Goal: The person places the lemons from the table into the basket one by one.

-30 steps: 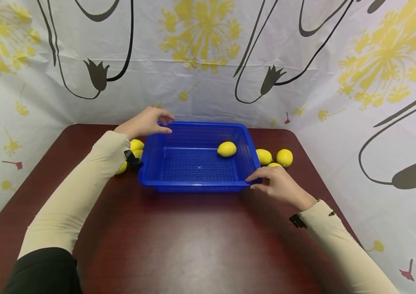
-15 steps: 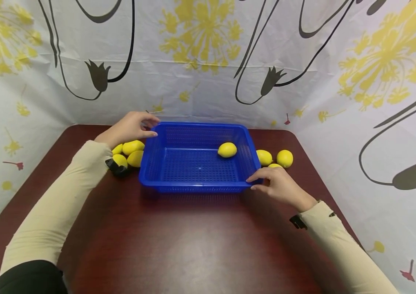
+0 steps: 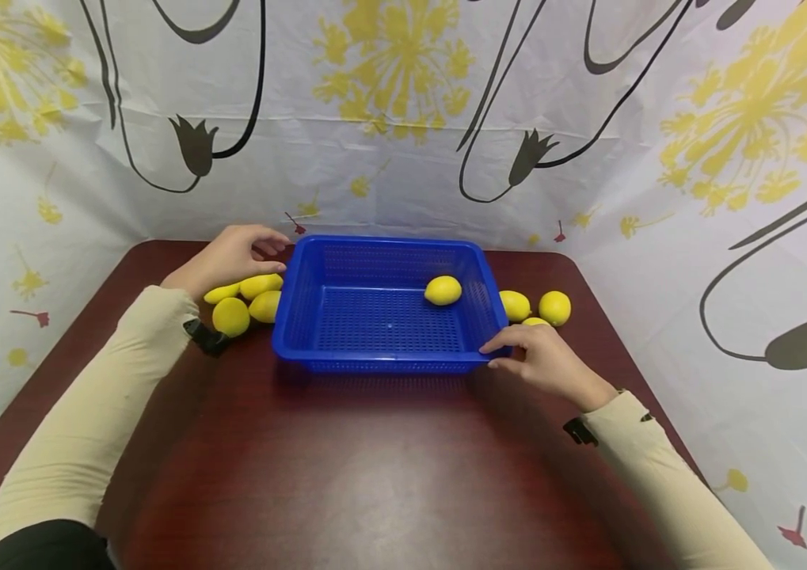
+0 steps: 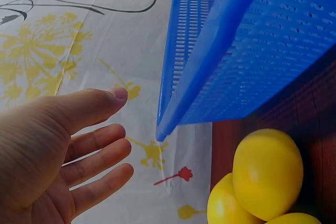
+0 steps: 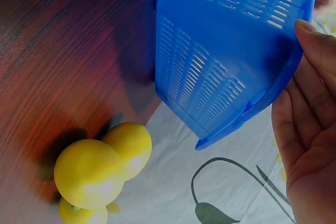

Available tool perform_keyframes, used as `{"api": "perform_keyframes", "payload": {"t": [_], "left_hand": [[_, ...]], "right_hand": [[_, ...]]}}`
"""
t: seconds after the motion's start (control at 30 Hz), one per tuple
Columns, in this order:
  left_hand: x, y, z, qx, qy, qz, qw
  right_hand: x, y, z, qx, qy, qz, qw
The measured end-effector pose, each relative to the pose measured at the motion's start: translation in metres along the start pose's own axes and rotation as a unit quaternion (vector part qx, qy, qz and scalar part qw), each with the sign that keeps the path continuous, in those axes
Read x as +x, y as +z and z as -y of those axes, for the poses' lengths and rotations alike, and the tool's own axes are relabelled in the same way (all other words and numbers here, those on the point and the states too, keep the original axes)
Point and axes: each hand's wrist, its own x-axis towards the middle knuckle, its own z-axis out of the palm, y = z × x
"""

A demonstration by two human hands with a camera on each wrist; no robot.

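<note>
A blue perforated plastic basket (image 3: 382,356) stands on the dark red-brown table with one lemon (image 3: 443,290) inside, toward its right side. My right hand (image 3: 542,358) holds the front right corner of the rim, its thumb on the outer face in the right wrist view. Left of the basket, my left hand (image 3: 226,257) hovers with nothing in it, fingers loosely bent and apart. In the left wrist view a gap separates its thumb from the basket's rim (image 4: 202,66). Several lemons (image 3: 231,317) lie below that hand, beside the basket's left wall.
More lemons (image 3: 554,308) lie close together to the right of the basket, one partly hidden behind my right hand. A white cloth (image 3: 389,182) with yellow and grey flower prints hangs behind and at both sides of the table (image 3: 374,459).
My left hand has moved left and slightly down, from over the basket's back left corner to outside it, uncovering the lemons there. The right hand and basket have stayed put.
</note>
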Motion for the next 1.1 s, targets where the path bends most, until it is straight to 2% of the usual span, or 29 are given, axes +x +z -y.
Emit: {"api": "perform_keyframes", "payload": {"t": [0.43,0.63,0.8,1.1], "left_hand": [[-0.010,0.005,0.017,0.008,-0.017,0.001,0.9998],[-0.013,0.012,0.025,0.010,-0.029,0.008,0.9995],[-0.014,0.020,0.033,0.014,-0.027,0.010,0.9995],[-0.015,0.034,0.047,0.021,-0.029,0.041,0.9985]], "right_hand": [[0.000,0.000,-0.001,0.005,-0.001,-0.003,1.0000],[-0.001,0.000,-0.001,0.004,-0.002,-0.005,1.0000],[-0.001,0.001,-0.002,0.001,-0.006,-0.007,1.0000],[0.000,0.001,0.000,0.002,-0.007,-0.009,0.9999]]}}
